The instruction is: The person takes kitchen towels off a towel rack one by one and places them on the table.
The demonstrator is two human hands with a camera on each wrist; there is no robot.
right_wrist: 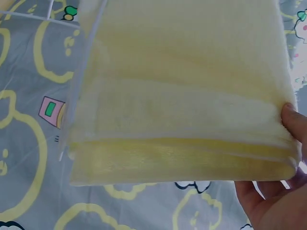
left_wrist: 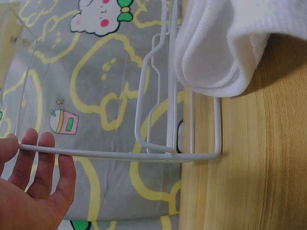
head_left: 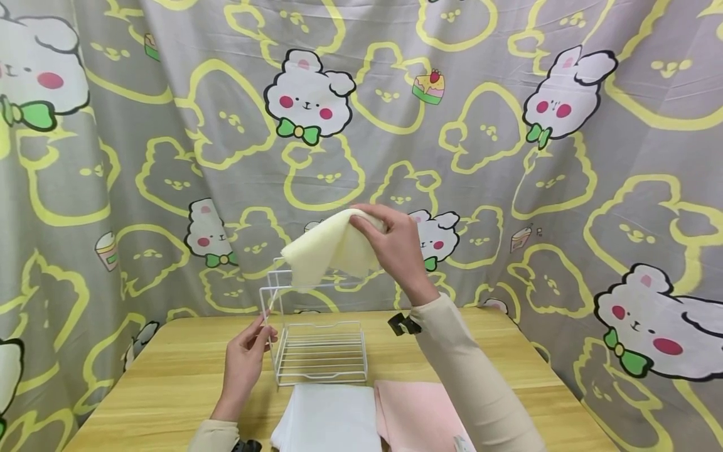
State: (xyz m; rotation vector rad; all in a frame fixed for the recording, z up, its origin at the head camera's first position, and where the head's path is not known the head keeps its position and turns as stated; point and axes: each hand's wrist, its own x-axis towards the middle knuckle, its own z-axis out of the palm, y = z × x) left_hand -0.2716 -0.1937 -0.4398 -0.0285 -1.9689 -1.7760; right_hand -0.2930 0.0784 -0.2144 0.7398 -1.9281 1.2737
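A white two-tier wire rack (head_left: 322,378) stands on the wooden table. My left hand (head_left: 245,358) pinches its left front upright, and in the left wrist view the thumb and fingertips (left_wrist: 45,139) meet at that wire. Above the rack's upper tier, a folded pale yellow towel (head_left: 316,248) droops from my right hand (head_left: 398,248), which pinches its right end between thumb and fingers. The towel's left end hangs at the top left wires. In the right wrist view the towel (right_wrist: 182,105) spans most of the picture, covering much of the upper tier.
Folded white towels (head_left: 333,417) lie in front of the rack, nearest the viewer. Right of them is a folded pink towel (head_left: 418,408), partly behind my right sleeve. A patterned grey curtain (head_left: 237,182) hangs behind and beside the table (head_left: 186,376).
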